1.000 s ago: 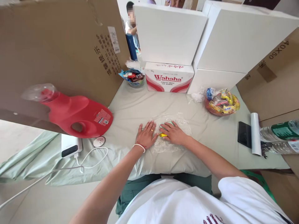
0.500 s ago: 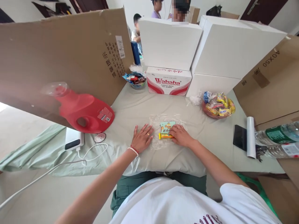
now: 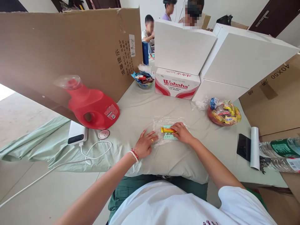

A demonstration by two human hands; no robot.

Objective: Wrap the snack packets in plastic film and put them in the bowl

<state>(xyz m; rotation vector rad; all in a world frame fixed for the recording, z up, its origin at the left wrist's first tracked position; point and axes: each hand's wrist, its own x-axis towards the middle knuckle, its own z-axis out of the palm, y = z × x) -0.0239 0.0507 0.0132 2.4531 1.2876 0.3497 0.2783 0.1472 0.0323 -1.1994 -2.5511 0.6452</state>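
On the cloth-covered table lies a sheet of clear plastic film (image 3: 159,142). A light green snack packet (image 3: 170,136) rests on it, with a narrow yellow-orange wrapped snack bar (image 3: 165,129) across the packet. My right hand (image 3: 182,132) pinches the right end of the bar, its fingers over the packet too. Flat at the left edge of the film lies my left hand (image 3: 145,144), fingers spread and nothing in it.
A red jug (image 3: 98,107) and a white power bank (image 3: 77,132) with cable stand left. A snack basket (image 3: 220,121) is right, a snack bowl (image 3: 144,82) behind. White boxes (image 3: 185,47), a Wahaba carton (image 3: 177,83) and cardboard (image 3: 93,47) wall the back. Bottles (image 3: 281,148) lie far right.
The yellow bar has moved from the packet's near edge up onto its middle, with my right hand on it. My left hand has shifted slightly nearer me. The view has tilted.
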